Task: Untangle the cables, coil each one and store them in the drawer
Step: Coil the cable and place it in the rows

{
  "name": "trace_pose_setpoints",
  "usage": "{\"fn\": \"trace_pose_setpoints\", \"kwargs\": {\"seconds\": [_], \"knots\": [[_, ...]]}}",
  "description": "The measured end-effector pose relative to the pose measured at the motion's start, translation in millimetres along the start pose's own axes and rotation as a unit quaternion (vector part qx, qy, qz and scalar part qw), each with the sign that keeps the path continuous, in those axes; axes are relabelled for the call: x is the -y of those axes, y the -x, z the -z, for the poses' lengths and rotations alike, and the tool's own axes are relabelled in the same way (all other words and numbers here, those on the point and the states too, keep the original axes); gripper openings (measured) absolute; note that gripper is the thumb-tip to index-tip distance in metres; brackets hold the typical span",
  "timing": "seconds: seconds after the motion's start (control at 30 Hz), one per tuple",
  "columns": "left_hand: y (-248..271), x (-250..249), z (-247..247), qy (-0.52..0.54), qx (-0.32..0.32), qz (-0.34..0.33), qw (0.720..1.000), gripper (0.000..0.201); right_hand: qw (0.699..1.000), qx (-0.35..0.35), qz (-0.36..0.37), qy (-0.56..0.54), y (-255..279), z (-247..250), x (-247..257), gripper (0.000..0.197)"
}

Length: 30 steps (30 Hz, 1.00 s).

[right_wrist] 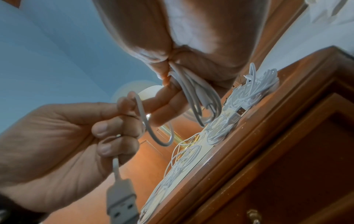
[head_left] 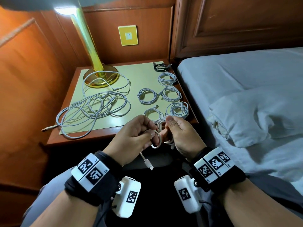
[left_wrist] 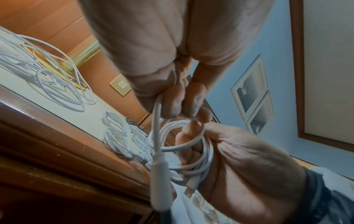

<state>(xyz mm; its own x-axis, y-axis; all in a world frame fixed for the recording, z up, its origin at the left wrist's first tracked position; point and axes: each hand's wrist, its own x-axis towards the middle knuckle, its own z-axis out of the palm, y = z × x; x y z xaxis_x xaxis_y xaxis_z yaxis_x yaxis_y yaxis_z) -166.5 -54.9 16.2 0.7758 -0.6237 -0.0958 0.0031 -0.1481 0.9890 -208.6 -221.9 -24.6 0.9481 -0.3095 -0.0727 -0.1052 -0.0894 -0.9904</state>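
Note:
Both hands work a white cable [head_left: 159, 128] just in front of the nightstand [head_left: 91, 138]. My right hand [head_left: 179, 133] grips the wound loops [left_wrist: 195, 145] of its coil. My left hand [head_left: 136, 136] pinches the loose tail [right_wrist: 142, 115], and the USB plug [head_left: 149, 165] dangles below it. A tangle of white cables [head_left: 95, 107] lies on the left of the nightstand top. Several coiled white cables [head_left: 170, 94] and one dark coil [head_left: 161, 66] lie along its right side. A drawer knob [right_wrist: 253, 213] shows in the right wrist view.
A brass lamp [head_left: 100, 76] stands at the back left of the nightstand, with a cable looped over its base. A bed with white sheets [head_left: 246, 95] borders the right side. Wood panelling with a wall socket [head_left: 128, 36] rises behind.

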Motion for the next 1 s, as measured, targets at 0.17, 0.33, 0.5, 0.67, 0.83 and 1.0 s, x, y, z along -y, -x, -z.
{"fn": "trace_pose_setpoints", "kwargs": {"seconds": [0.17, 0.33, 0.5, 0.67, 0.83, 1.0], "knots": [[1, 0, -2, -0.015, 0.017, -0.002, 1.000, 0.006, 0.999, -0.001, 0.005, -0.049, 1, 0, 10, 0.032], [-3, 6, 6, -0.057, -0.069, 0.012, 0.996, 0.022, 0.995, 0.027, 0.005, -0.091, -2, 6, 10, 0.037], [-9, 9, -3, -0.053, -0.054, 0.032, 0.997, 0.015, 0.977, 0.081, -0.027, -0.194, 5, 0, 14, 0.037], [-10, 14, -4, -0.142, -0.018, 0.023, 0.989, 0.025, 0.981, 0.063, -0.028, -0.182, 3, 3, 13, 0.050], [-9, 9, -16, -0.008, -0.028, 0.023, 0.999, 0.031, 0.986, 0.018, 0.017, -0.166, -1, 4, 8, 0.054], [-7, -2, -25, 0.198, -0.040, 0.059, 0.978, 0.020, 0.983, 0.010, 0.095, -0.155, 0, 4, 15, 0.030]]}}
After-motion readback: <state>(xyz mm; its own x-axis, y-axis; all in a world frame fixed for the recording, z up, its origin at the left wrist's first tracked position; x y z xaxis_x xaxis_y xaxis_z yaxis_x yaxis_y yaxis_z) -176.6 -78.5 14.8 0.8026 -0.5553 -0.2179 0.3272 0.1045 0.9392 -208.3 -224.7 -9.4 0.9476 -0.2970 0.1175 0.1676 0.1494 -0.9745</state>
